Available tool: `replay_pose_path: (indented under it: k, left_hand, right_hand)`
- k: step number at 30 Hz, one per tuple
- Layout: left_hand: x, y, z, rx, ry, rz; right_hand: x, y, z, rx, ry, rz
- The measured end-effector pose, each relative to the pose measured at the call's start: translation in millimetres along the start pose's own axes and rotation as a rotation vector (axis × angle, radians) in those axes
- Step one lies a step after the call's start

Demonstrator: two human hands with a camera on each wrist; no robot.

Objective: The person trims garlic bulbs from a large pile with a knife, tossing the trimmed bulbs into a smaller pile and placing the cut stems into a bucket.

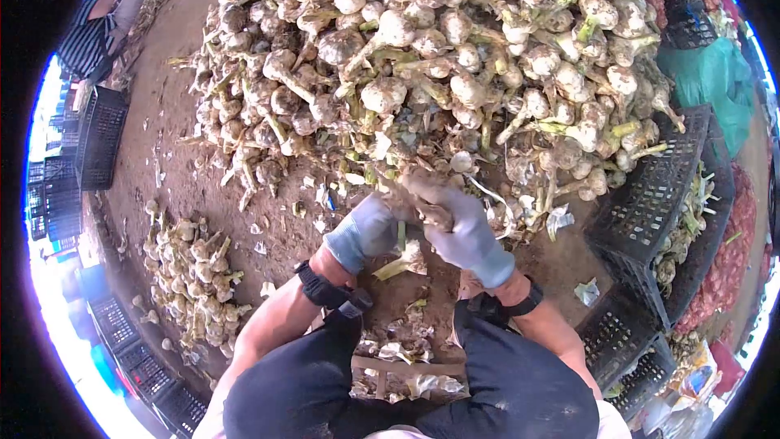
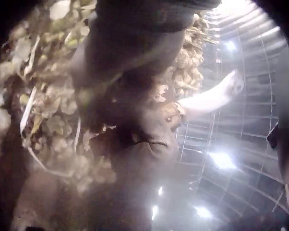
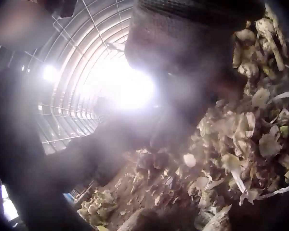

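Both hands wear dirty grey gloves and meet low in front of the pile's near edge. My left hand (image 1: 370, 229) has its fingers curled round a garlic, whose pale stalk (image 2: 212, 98) sticks out between the hands in the left wrist view. Opposite it, my right hand (image 1: 461, 226) is bent over the same garlic, its soiled fingers (image 1: 435, 215) curled in. The bulb is mostly hidden by the gloves. Just below the hands, another garlic (image 1: 413, 258) with a trimmed stalk shows in the head view. The right wrist view is dark and hazy around the hand.
A large garlic pile (image 1: 422, 49) rises ahead. A smaller heap (image 1: 191, 280) lies at left. Black crates (image 1: 650, 187) stand at right, with red net sacks (image 1: 723, 260) beyond them. Skins and scraps (image 1: 398, 349) litter the ground between the legs. Another person (image 1: 85, 45) is at far left.
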State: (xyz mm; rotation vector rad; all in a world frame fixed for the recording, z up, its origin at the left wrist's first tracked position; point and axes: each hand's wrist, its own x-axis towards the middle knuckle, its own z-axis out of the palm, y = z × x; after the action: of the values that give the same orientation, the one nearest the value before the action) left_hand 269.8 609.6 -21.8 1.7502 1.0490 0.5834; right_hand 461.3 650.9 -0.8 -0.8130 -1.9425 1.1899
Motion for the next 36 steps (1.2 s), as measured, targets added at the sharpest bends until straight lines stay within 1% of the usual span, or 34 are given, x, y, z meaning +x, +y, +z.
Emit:
replay_pose_path:
  k: [1, 2, 3, 4, 6, 7, 8, 9, 10, 11, 12, 14, 15, 16, 18, 19, 20, 21, 22, 24, 25, 26, 28, 29, 30, 32, 33, 34, 36]
  left_hand:
    - [-1.5, -7.5, 3.4, 0.001, -0.008, -0.007]
    - [-3.8, -14.0, 5.3, 0.384, -0.106, -0.127]
    - [-6.4, -19.5, 5.7, 0.770, -0.202, -0.245]
    - [-7.5, -25.5, 6.4, 0.779, -0.206, -0.247]
    - [-8.7, -32.3, 16.0, 0.838, 0.095, 0.075]
    - [-4.1, -12.5, 14.5, 0.477, 0.137, -0.092]
    - [3.0, -7.0, 16.7, 0.470, 0.122, -0.086]
    - [9.1, -3.9, 19.9, 0.250, 0.178, -0.115]
    - [13.4, -0.3, 22.7, 0.033, 0.237, -0.150]
    - [14.2, 5.5, 24.9, -0.213, 0.165, -0.418]
    - [9.2, 1.6, 30.2, -0.202, 0.164, -0.423]
    - [1.5, -12.9, 40.1, -0.403, 0.300, -0.301]
    - [11.4, 14.4, 30.5, -0.542, 0.320, -0.494]
    - [11.7, 12.6, 28.2, -0.543, 0.321, -0.495]
    - [8.5, 6.8, 21.5, 0.088, 0.117, -0.153]
    - [8.7, 7.0, 13.7, 0.173, -0.021, -0.122]
    - [7.5, 6.6, 14.4, 0.169, -0.021, -0.122]
    - [7.0, 6.7, 16.3, -0.272, 0.062, -0.369]
    - [7.9, 7.7, 18.8, -0.721, 0.141, -0.607]
    - [14.8, 9.0, 18.6, -0.580, 0.128, -0.346]
    - [13.6, -0.4, 17.9, -0.977, 0.106, -0.304]
    - [10.6, -9.0, 18.3, -1.372, 0.084, -0.254]
    - [18.2, 17.7, 15.1, -1.356, 0.336, -0.473]
    - [16.0, -11.2, 22.5, -0.659, 0.207, -0.324]
    - [14.1, -3.4, 18.8, -0.657, 0.211, -0.329]
    - [15.7, 19.1, 11.9, -1.002, 0.220, -0.672]
    - [16.5, 20.6, 17.3, -1.086, 0.343, -0.660]
    - [16.9, 23.1, 19.7, -1.088, 0.344, -0.663]
    - [17.6, 28.4, 20.6, -1.059, 0.363, -0.517]
  right_hand:
    - [-4.2, 0.4, -3.6, 0.326, 0.051, 0.186]
    - [-7.0, 0.8, -9.0, 0.654, 0.105, 0.369]
    - [-4.4, -2.8, -23.8, 0.316, 0.196, 0.502]
    - [2.2, 13.4, -32.1, -0.107, 0.235, 0.104]
    - [-12.7, 7.1, -41.5, -0.459, -0.086, 0.290]
    - [-16.7, 7.8, -36.7, -0.514, -0.091, 0.188]
    - [-18.5, 7.6, -28.8, -0.570, -0.100, 0.087]
    - [-14.2, 4.0, -24.1, -0.635, -0.160, 0.122]
    - [-13.5, 3.2, -22.1, -0.632, -0.161, 0.130]
    - [-10.0, 3.7, -19.5, -0.670, -0.152, 0.105]
    - [-6.7, 4.5, -16.0, -0.703, -0.138, 0.078]
    - [-3.7, 7.0, -11.6, -0.670, -0.145, 0.066]
    - [-0.8, 7.7, -10.8, -0.724, -0.134, 0.041]
    - [-0.1, 7.8, -10.7, -0.778, -0.128, 0.018]
    - [2.5, 11.0, -13.4, -0.750, -0.127, -0.002]
    - [3.9, 14.2, -15.1, -0.330, -0.013, 0.106]
    - [4.7, 16.9, -18.4, 0.090, 0.100, 0.208]
    - [2.3, 15.1, -39.5, 0.421, -0.133, 0.794]
    - [4.5, 17.2, -40.0, 0.412, -0.133, 0.799]
    - [4.7, 22.7, -32.6, 0.119, -0.224, 0.630]
    - [2.0, 23.2, -25.6, 0.174, -0.123, 0.520]
    - [-0.7, 24.4, -28.4, 0.170, -0.125, 0.527]
    - [-0.9, 27.5, -30.9, 0.386, -0.081, 0.821]
    - [-3.0, 24.5, -23.0, 0.601, 0.080, 0.744]
    - [-4.0, 26.3, -18.9, 0.606, 0.076, 0.744]
    - [-4.9, 31.4, -14.4, 0.481, 0.042, 0.611]
    - [-0.7, 24.6, -17.2, 0.481, 0.036, 0.609]
    - [3.1, 19.2, -19.2, 0.482, 0.034, 0.612]
    - [9.2, 13.3, -22.0, 0.719, 0.016, 0.807]
